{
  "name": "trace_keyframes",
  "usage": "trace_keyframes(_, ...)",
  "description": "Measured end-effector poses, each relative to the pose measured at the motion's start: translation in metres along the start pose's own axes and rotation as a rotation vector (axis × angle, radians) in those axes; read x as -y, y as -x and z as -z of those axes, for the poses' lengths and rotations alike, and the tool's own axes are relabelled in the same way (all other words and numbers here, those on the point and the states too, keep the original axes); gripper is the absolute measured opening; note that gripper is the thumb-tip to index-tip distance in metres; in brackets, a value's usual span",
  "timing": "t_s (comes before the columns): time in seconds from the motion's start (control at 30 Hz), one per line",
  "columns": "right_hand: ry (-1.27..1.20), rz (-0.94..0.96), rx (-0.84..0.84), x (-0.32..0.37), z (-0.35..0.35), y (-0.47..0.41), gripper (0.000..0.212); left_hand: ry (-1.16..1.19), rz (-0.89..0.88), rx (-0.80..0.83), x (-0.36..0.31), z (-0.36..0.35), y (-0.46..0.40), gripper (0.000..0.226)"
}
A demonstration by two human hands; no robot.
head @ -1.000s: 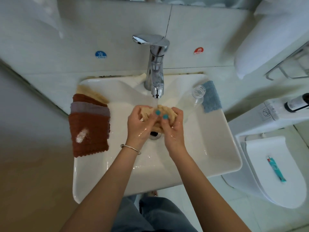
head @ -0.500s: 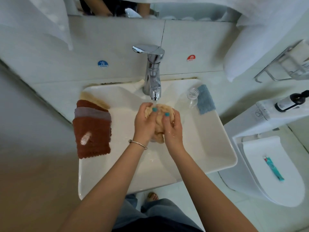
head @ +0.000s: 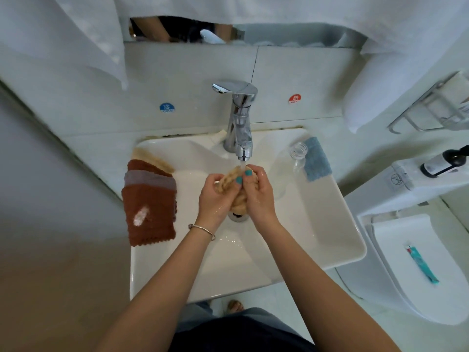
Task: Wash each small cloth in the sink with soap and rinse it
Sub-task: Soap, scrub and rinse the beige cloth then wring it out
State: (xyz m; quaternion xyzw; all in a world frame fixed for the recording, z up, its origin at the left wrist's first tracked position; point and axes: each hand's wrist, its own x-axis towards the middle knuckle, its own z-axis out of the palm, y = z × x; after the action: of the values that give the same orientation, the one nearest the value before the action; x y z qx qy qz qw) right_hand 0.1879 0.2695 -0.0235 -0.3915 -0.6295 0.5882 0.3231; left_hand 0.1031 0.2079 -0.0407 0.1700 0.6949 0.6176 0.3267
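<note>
Both hands raised nearer the tap (head: 242, 118) than before, left hand (head: 215, 196) and right hand (head: 258, 191) clenched around bunched tan cloth (head: 229, 180), under running water, above the sink (head: 317, 224) drain

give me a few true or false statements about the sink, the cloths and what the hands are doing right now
1. Both hands grip the tan cloth under the running tap. True: the left hand and the right hand are curled round it in the stream.
2. The blue cloth lies on the sink's left rim. False: it lies on the right rim, beside a clear bottle.
3. A stack of cloths hangs over the left rim of the sink, a brown one on top. True.
4. The brown cloth is spotless. False: it bears a white patch.
5. The tap is off. False: water falls from the spout.
</note>
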Motion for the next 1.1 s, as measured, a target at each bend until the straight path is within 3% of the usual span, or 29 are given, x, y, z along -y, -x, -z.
trace_keyframes(0.13, 0.03, -0.011, -0.047, -0.002, 0.011, -0.001, 0.022, 0.006, -0.143, -0.016, -0.013, -0.023, 0.006, 0.014)
trace_keyframes(0.23, 0.155, -0.035, -0.046, -0.01, 0.019, -0.002, 0.027, 0.019, -0.213, -0.025, -0.02, -0.035, 0.006, 0.013)
trace_keyframes(0.33, 0.14, -0.024, -0.036, -0.006, 0.008, -0.004, 0.017, -0.003, -0.216, -0.081, -0.017, -0.024, 0.002, 0.007)
trace_keyframes(0.5, 0.083, -0.019, 0.018, 0.004, -0.021, -0.005, 0.02, 0.035, -0.074, -0.156, -0.005, 0.0, 0.005, 0.018)
trace_keyframes(0.73, 0.066, -0.022, -0.145, -0.016, 0.015, -0.001, 0.038, 0.033, -0.154, -0.047, -0.02, -0.043, 0.007, 0.038)
trace_keyframes(0.93, 0.111, 0.003, 0.013, -0.003, -0.027, -0.003, 0.028, 0.094, -0.146, -0.289, -0.006, -0.009, -0.003, 0.014)
trace_keyframes(1.1, 0.042, -0.019, -0.109, -0.011, -0.004, 0.004, 0.024, 0.048, -0.097, -0.12, 0.004, -0.027, 0.013, 0.016)
